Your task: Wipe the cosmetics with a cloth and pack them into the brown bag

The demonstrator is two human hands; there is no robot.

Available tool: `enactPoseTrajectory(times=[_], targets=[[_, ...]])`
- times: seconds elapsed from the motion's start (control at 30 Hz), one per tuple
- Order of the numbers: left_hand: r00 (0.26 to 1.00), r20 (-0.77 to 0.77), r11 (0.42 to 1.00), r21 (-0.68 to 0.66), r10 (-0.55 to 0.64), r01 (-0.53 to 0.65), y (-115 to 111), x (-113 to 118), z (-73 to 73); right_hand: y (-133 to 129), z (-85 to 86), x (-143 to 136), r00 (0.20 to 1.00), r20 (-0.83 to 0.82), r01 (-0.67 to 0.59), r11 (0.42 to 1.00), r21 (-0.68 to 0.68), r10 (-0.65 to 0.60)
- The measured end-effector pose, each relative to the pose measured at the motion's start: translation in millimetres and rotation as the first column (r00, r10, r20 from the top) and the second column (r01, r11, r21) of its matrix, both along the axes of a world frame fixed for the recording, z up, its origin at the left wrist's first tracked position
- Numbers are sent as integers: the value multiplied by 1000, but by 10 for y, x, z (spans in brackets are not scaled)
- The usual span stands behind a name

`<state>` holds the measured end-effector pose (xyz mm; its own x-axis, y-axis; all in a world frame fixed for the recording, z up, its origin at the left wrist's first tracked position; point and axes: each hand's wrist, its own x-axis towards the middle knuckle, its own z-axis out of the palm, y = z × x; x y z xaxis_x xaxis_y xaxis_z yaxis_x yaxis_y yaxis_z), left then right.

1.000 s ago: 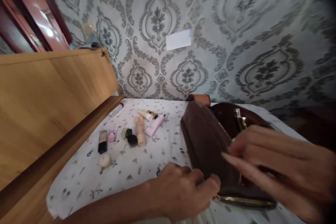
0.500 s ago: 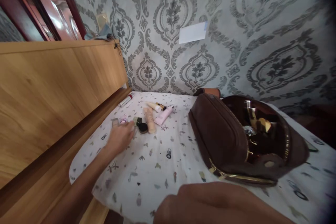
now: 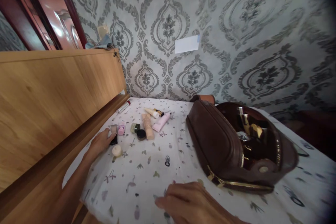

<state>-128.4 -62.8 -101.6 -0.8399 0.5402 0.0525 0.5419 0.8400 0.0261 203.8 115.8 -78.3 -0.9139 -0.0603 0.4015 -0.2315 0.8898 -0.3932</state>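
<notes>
My left hand (image 3: 101, 140) is at the left side of the bed sheet, fingers curled round a small black piece (image 3: 113, 140), partly hidden. Touching or just beyond the fingertips is a small clear-and-beige bottle (image 3: 113, 128). A pink container (image 3: 121, 129) sits beside it, and a cream-coloured round jar (image 3: 117, 151) lies nearer me. My right hand (image 3: 193, 201) hovers or rests low in the foreground, loosely closed; its palm side is hidden. The brown cosmetic bag (image 3: 212, 136), unzipped, stands right of it, with gold and silver items (image 3: 256, 131) inside.
Toward the middle are a green jar (image 3: 134, 128), a black-lidded jar (image 3: 141, 134), a peach tube (image 3: 148, 127), a cream tube (image 3: 151, 112) and a pink tube (image 3: 161, 122). A silver-and-red tube (image 3: 123, 106) lies by the wooden headboard (image 3: 63, 87). Patterned wall behind.
My left hand has drawn back to the left, uncovering the cream-coloured jar and the black piece. My right hand shows more fully at the bottom. The view has tilted slightly up.
</notes>
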Motion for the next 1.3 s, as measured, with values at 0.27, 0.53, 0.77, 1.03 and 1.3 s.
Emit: enactPoseTrajectory(times=[0.27, 0.53, 0.77, 1.03, 1.3], targets=[[955, -195, 975, -14, -222, 224, 940, 213, 530, 82, -803, -470, 973, 230, 198, 426, -883, 25], [808, -79, 810, -121, -584, 574, 2462, 320, 297, 224, -1123, -549, 970, 236, 223, 179, -958, 59], [813, -46, 813, 35, -580, 581, 2664, 234, 4, 277, -1032, -524, 966, 254, 234, 231, -944, 57], [883, -7, 673, 645, -470, 363, 2121, 178, 260, 226, -795, -473, 971, 240, 235, 139, -962, 22], [599, 293, 387, 922, -745, 30, 1146, 915, 71, 261, -706, -476, 974, 195, 161, -249, -955, -118]])
